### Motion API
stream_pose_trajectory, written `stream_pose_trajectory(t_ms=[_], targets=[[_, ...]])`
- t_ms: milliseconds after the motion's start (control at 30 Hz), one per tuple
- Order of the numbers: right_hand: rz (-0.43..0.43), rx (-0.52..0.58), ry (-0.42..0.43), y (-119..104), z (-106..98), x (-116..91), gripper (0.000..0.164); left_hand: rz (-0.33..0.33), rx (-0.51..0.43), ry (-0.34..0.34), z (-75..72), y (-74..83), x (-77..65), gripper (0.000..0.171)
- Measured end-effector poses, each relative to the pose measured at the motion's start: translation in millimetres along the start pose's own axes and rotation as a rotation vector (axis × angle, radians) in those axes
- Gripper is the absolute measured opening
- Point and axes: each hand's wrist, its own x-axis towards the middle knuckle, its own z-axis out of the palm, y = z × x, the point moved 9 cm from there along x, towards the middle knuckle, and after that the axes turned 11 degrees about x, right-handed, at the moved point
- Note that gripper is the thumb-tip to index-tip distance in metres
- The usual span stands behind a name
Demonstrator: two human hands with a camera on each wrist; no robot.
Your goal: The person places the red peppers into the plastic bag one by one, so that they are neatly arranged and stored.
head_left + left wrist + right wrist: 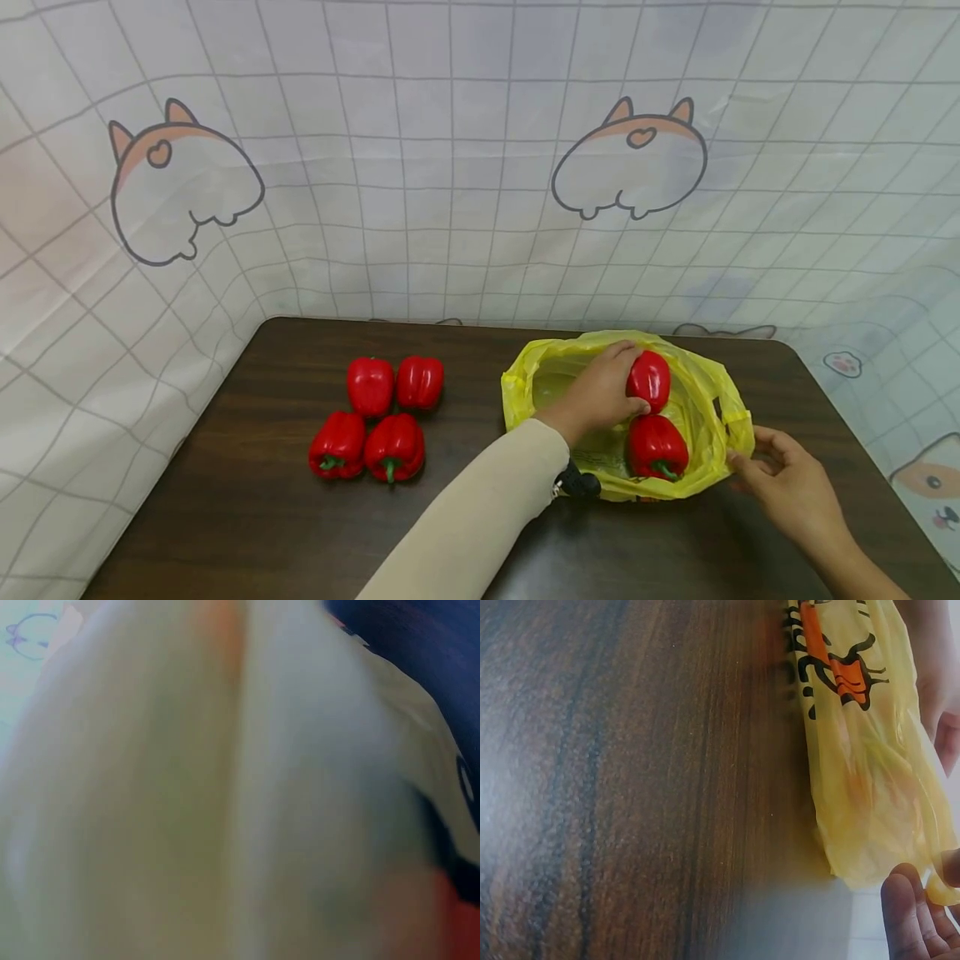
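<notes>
A yellow plastic bag [517,400] stands with its mouth wide open at the table's right side. Reaching into it, my left hand [603,392] grips a red bell pepper [649,380] by its left side. A second red bell pepper [656,446] lies in the bag just in front, its green stem toward me. My right hand [797,487] pinches the bag's right rim between thumb and fingers; the right wrist view shows these fingers [904,911] at the bag's edge. Blurred, pale plastic of the bag [187,787] fills most of the left wrist view.
Several red bell peppers [369,387] stand in a tight group on the dark wooden table [225,517], left of the bag. A white gridded cloth [480,167] with cartoon animals hangs behind the table and along its sides.
</notes>
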Motion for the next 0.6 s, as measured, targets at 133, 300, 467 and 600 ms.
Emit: stream_pose_trajectory(t_ms=[133,300,467,600], targets=[[0.007,-0.007,0.004,1.1,-0.5,-0.5,0.06,-0.018,-0.007,0.0,3.6,-1.2,0.6,0.079],[0.008,-0.008,0.009,2.3,-1.1,0.6,0.061,-0.023,-0.015,0.001,6.5,-1.1,2.1,0.078],[0.008,0.009,0.003,3.1,-1.6,1.3,0.062,-0.054,-0.061,0.008,9.6,-6.3,0.1,0.077],[0.014,0.019,-0.004,2.9,-2.5,0.2,0.061,-0.078,-0.103,0.0,13.4,-9.2,-1.4,0.075]])
